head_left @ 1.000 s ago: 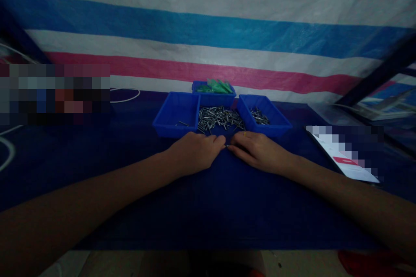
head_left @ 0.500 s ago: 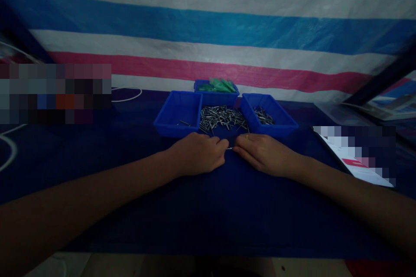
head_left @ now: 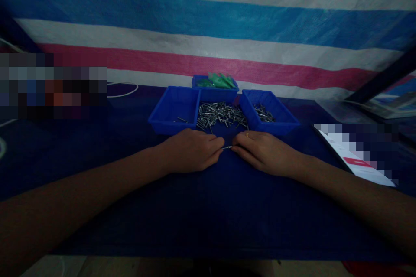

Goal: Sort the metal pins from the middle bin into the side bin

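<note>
- Left hand pinches a slim metal pin at its nine o'clock end; right hand grips its three o'clock end.
- From there, a heap of metal pins lies at twelve, between a blue bin at ten and a second bin at two.

The view is dim, its colours muted and cool. The striped sheet is the largest pale area, faintly sheened, while the table sinks almost to black — shadows on it barely separate. Small glints pick out the heaped metal pins; the single pin looks tiny and indistinct. A white panel shines brightest. Wide-angle stretching and blur soften the edges — coarse mosaic hides two patches.
</note>
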